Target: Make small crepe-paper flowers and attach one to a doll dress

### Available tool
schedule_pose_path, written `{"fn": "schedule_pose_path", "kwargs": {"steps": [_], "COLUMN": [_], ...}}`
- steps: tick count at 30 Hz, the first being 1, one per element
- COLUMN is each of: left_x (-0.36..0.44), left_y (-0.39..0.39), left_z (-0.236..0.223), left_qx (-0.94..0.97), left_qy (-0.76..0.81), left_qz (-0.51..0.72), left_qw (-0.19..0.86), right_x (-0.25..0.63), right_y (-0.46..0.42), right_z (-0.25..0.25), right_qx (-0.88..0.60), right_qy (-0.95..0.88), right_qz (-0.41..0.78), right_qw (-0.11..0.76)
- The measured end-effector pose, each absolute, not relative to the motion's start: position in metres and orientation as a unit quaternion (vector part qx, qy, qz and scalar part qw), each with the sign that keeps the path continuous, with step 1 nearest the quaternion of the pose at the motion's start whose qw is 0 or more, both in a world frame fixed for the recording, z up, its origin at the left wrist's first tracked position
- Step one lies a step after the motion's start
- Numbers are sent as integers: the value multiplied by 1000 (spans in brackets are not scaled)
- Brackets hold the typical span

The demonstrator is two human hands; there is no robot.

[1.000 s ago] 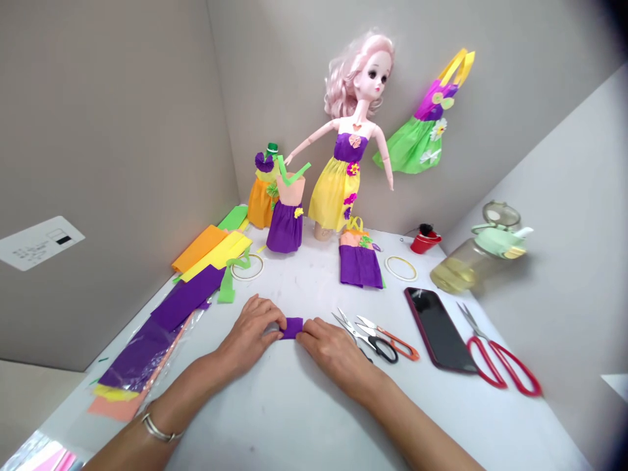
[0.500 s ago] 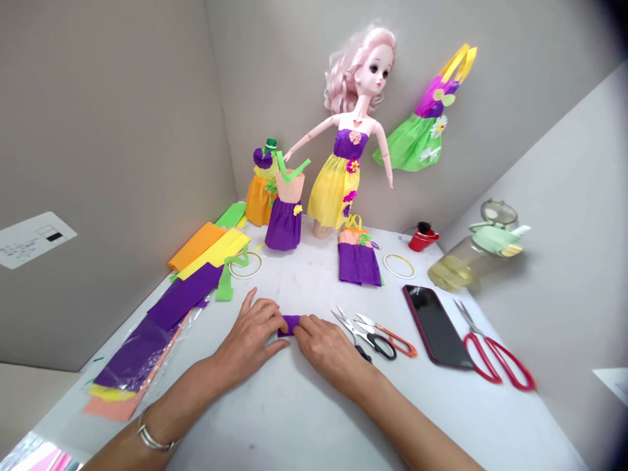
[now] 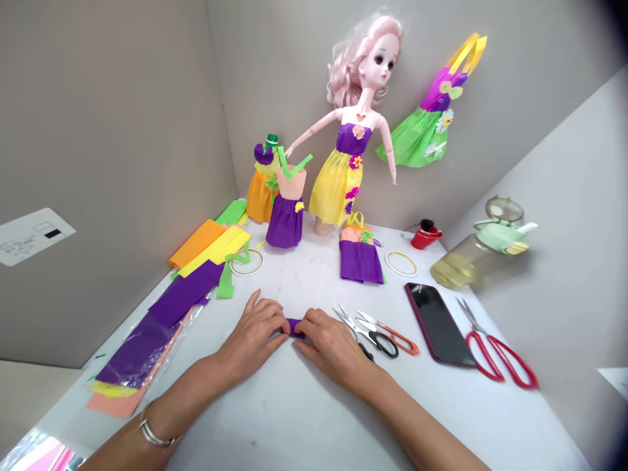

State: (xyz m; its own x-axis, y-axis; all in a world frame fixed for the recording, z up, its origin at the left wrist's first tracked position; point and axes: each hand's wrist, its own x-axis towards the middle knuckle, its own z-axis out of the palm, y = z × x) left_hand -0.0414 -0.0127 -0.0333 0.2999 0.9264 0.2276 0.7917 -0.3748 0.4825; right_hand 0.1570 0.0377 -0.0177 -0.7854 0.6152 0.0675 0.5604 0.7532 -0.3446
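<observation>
A small folded piece of purple crepe paper (image 3: 293, 326) lies on the white table (image 3: 304, 418) between my hands. My left hand (image 3: 258, 333) pinches its left end with thumb and fingertips pressed together. My right hand (image 3: 331, 343) pinches its right end the same way. Most of the piece is hidden under my fingers; only a narrow purple strip shows. Just right of my right hand lie small scissors with black handles (image 3: 366, 332) and orange snips (image 3: 390, 330).
A doll in a yellow and purple paper dress (image 3: 350, 140) stands at the back with three small paper dresses (image 3: 284, 212) near it. Crepe paper sheets (image 3: 184, 294) lie at left. A phone (image 3: 436, 322), red scissors (image 3: 495, 353), tape rings (image 3: 401, 263) and a bottle (image 3: 478, 252) sit at right.
My two hands have drawn closer together and the purple piece has become narrower, now mostly covered by my fingers. The view has shifted slightly.
</observation>
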Motion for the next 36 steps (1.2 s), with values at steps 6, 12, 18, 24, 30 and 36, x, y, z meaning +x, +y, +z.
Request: {"fn": "schedule_pose_path", "kwargs": {"steps": [6,12,18,24,30,36], "left_x": [-42,-42,-42,-43,-43,-42], "left_y": [-12,-11,-10,-11,-12,-13], "left_z": [-33,-29,-30,-34,-31,-32], "left_qx": [790,783,783,791,803,812], "left_qy": [548,558,559,550,535,525], "left_qz": [226,219,226,232,248,249], "left_qw": [156,164,157,133,90,55], "right_x": [159,158,159,160,160,163], "right_y": [39,40,42,42,42,41], "right_z": [-15,-14,-17,-20,-28,-33], "right_qx": [-334,-362,-370,-364,-326,-296], "right_qy": [-905,-893,-890,-899,-928,-940], "right_qz": [241,249,245,218,141,107], "right_qw": [109,97,101,107,115,128]}}
